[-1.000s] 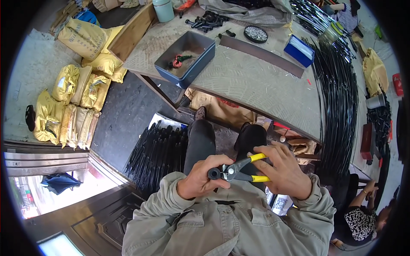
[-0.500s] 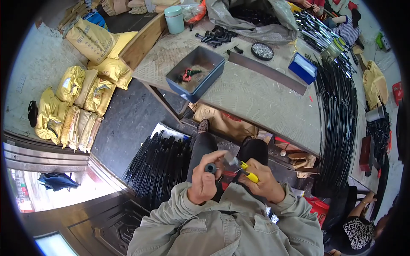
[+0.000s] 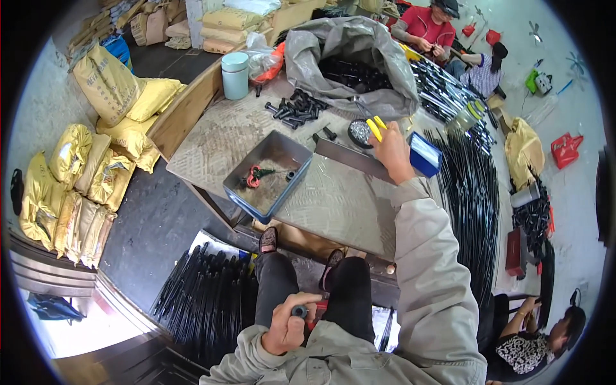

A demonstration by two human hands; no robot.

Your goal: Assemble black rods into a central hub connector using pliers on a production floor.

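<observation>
- Left hand (image 3: 285, 330) closed round black cylindrical piece (image 3: 299, 311), over dark-trousered lap (image 3: 348, 300); probably light, stiff; grip its sides.
- Right hand (image 3: 393, 156) gripping yellow-handled metal pliers (image 3: 373, 129), over tabletop (image 3: 350, 202) near round black dish (image 3: 350, 137); likely rigid, heavier; hold by handles (image 3: 379, 122).

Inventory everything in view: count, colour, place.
pliers: one, yellow-handled, right hand
tube: one, dark, left hand
table: one, grey, ahead
bin: one, grey-blue, table
tool: one, red-green, bin
small pieces: several, black, table
canister: one, teal, table
bag: one, grey, table
dish: one, black, table
box: one, blue, table
rods: many, black, table and floor
sacks: many, yellow, floor left
people: three, varied clothing, right
left hand: one, grey-sleeved, below
right hand: one, grey-sleeved, above table
</observation>
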